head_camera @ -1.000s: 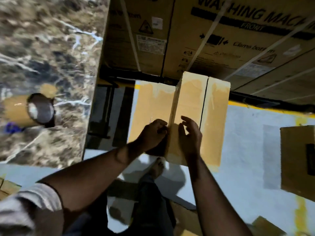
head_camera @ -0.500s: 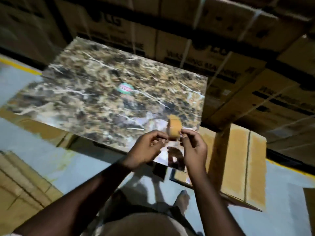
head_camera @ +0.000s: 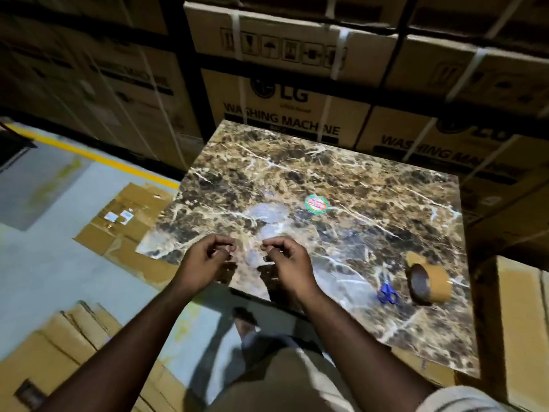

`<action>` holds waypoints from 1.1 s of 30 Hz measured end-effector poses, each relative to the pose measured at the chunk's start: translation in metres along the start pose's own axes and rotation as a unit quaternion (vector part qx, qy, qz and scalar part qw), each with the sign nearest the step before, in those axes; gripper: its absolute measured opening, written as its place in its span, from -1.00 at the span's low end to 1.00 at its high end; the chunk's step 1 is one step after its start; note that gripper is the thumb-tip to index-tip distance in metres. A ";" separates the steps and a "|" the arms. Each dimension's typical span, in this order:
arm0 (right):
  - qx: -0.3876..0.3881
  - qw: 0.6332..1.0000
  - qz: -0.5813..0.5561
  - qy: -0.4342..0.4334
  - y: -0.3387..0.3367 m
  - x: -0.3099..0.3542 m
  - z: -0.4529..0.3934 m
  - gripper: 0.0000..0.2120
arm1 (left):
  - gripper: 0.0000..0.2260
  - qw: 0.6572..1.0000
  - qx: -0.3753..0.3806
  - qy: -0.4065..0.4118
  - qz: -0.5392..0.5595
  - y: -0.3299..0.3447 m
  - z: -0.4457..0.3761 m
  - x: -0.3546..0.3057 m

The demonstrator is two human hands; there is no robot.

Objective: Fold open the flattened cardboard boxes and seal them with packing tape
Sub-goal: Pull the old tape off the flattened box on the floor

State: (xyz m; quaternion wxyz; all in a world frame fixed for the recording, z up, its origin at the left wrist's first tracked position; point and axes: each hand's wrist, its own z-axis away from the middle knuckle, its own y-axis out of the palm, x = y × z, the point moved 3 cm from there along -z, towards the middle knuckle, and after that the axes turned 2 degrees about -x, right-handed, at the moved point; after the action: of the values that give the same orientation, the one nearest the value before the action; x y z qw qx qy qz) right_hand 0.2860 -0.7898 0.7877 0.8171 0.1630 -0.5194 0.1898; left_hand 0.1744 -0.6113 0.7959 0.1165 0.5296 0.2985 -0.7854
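We list the marble-patterned tabletop (head_camera: 341,185) as our landmark.

Hands: our left hand (head_camera: 205,260) and right hand (head_camera: 289,260) are raised over the tabletop's near edge, close together but apart, fingers curled with fingertips pinched to thumbs. We cannot tell whether either pinches anything; nothing clear shows between them.

Roll of brown packing tape (head_camera: 430,281): on the tabletop, toward its right near corner, standing on edge.

Blue-handled scissors (head_camera: 387,292): on the tabletop, just left of the roll.

Round red-and-green sticker (head_camera: 316,203): near the tabletop's centre.

Folded-up cardboard box (head_camera: 514,322): off the tabletop's right edge, on the floor.

Flattened cardboard (head_camera: 127,221): on the floor off the tabletop's left edge; more flattened boxes (head_camera: 53,346) lie nearer us.

Strapped washing machine cartons (head_camera: 282,99): stacked beyond the tabletop's far edge.
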 end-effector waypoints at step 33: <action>-0.181 0.898 -0.147 0.373 0.647 -0.241 -0.320 -0.88 | -0.58 0.878 0.304 -0.095 -0.357 -0.479 -0.392 0.416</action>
State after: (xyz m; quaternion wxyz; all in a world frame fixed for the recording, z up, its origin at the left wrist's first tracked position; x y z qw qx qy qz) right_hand 0.1342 -0.1096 0.4822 0.9849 0.0045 -0.1720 0.0169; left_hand 0.0628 0.0567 0.4839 -0.3110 0.3195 0.2018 -0.8721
